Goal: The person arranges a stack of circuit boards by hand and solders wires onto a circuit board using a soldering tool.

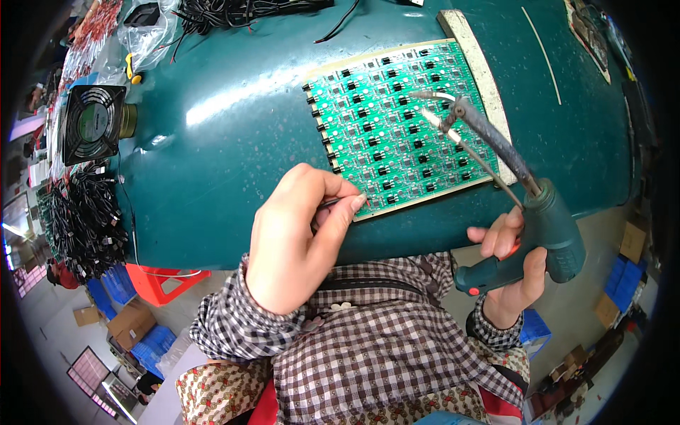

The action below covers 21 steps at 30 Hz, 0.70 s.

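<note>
A green panel of circuit boards (397,138), dotted with rows of black parts, lies slightly turned on the green tabletop. My left hand (287,234) is closed in a pinch at the panel's near left corner. Between its thumb and forefinger is a thin dark wire (329,203), with a bit of red at the fingertips. My right hand (523,280) is wrapped round the handle of a dark green soldering gun (554,230). The gun's bent tip (425,95) and a thin feed tube (489,170) reach over the panel's right half. Whether the tip touches the boards, I cannot tell.
A pale, worn bar (492,99) runs along the panel's right edge. On the left stand a small black fan (92,126) and a heap of black cables (81,219). More black cables (241,10) lie at the back. A red stool (163,285) is below the table's edge.
</note>
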Each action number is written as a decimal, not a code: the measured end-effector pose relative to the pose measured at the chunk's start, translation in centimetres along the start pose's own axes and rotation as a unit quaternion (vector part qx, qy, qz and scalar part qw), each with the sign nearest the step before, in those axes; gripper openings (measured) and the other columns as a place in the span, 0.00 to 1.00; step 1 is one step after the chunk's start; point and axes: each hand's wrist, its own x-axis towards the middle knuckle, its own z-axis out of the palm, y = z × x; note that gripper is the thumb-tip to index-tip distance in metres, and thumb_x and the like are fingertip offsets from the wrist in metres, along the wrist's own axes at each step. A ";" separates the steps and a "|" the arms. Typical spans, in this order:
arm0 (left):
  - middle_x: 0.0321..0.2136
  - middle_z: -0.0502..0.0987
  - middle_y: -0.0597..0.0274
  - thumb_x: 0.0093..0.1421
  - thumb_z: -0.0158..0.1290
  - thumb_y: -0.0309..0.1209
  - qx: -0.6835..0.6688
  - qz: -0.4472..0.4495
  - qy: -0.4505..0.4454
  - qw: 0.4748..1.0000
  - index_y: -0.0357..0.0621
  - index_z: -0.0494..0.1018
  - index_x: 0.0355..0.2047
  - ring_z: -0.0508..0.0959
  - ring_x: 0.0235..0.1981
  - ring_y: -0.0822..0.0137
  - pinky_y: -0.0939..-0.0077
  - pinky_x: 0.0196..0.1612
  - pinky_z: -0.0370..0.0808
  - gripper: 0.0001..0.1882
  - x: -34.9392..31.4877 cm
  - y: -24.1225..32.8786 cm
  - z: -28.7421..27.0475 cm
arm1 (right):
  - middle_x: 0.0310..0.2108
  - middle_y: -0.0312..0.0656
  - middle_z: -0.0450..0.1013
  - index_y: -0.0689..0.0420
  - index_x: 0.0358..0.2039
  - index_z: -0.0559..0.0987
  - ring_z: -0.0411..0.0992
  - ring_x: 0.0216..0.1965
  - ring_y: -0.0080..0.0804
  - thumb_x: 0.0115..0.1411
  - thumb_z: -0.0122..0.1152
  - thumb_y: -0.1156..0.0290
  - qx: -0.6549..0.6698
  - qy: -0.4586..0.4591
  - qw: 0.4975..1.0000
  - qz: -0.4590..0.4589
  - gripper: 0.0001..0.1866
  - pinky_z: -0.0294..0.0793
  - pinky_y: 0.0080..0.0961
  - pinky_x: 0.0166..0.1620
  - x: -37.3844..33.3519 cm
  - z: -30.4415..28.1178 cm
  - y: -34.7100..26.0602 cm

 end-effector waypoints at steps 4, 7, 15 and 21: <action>0.26 0.71 0.60 0.53 0.57 0.18 0.030 0.048 0.041 0.998 0.35 0.73 0.30 0.72 0.26 0.70 0.80 0.30 0.70 0.05 -0.8 0.0 0.9 | 0.26 0.38 0.69 0.68 0.48 0.68 0.72 0.32 0.33 0.61 0.52 0.49 0.045 -0.022 0.998 -0.042 0.31 0.61 0.54 0.59 1.6 1.0 0.5; 0.26 0.72 0.59 0.52 0.57 0.17 0.042 0.073 0.059 0.995 0.35 0.73 0.31 0.73 0.26 0.69 0.78 0.30 0.70 0.06 -0.9 -0.5 0.9 | 0.28 0.38 0.72 0.68 0.47 0.69 0.74 0.35 0.34 0.62 0.51 0.50 0.060 -0.035 0.994 -0.083 0.29 0.55 0.55 0.62 2.8 1.7 0.9; 0.27 0.72 0.56 0.54 0.57 0.21 0.061 0.097 0.087 0.990 0.37 0.70 0.30 0.75 0.25 0.61 0.72 0.29 0.73 0.06 0.5 -1.3 0.0 | 0.31 0.36 0.69 0.63 0.46 0.69 0.72 0.35 0.30 0.65 0.46 0.51 0.014 -0.046 0.993 -0.111 0.25 0.44 0.53 0.66 2.1 3.8 2.2; 0.25 0.71 0.60 0.55 0.57 0.20 0.009 0.031 0.102 0.994 0.34 0.71 0.30 0.70 0.26 0.71 0.80 0.31 0.69 0.05 -0.1 -1.0 0.4 | 0.31 0.36 0.69 0.62 0.46 0.69 0.73 0.35 0.30 0.66 0.44 0.51 0.000 -0.025 0.992 -0.127 0.25 0.43 0.54 0.66 1.7 4.7 2.6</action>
